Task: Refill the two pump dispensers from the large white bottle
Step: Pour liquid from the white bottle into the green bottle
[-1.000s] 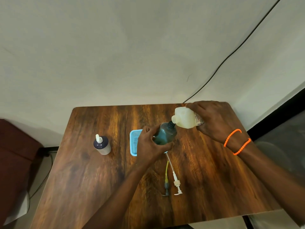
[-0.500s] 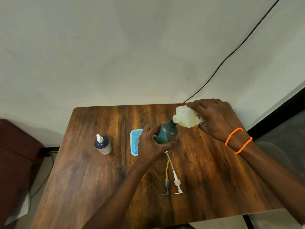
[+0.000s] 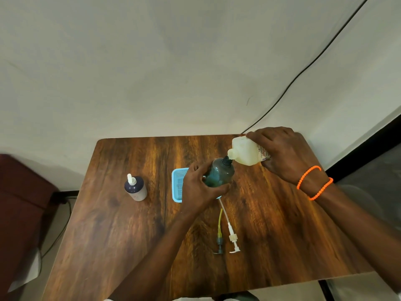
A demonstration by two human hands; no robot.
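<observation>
My right hand (image 3: pixel 284 154) grips the large white bottle (image 3: pixel 246 151), tipped on its side with its spout against the open neck of the dark teal dispenser bottle (image 3: pixel 220 172). My left hand (image 3: pixel 198 186) holds that teal bottle near the table's middle. A second dispenser, dark blue and white (image 3: pixel 136 187), stands upright to the left with a white top on it. Two removed pump heads lie in front: a yellow-tubed grey one (image 3: pixel 220 236) and a white one (image 3: pixel 232 240).
A light blue mesh basket (image 3: pixel 178 184) sits on the wooden table (image 3: pixel 112 235), partly behind my left hand. A black cable (image 3: pixel 303 70) runs down the wall to the table's back edge. A dark red seat (image 3: pixel 19 198) is at the left.
The white bottle has risen and shifted slightly right at the teal bottle's neck. My left hand keeps the same hold.
</observation>
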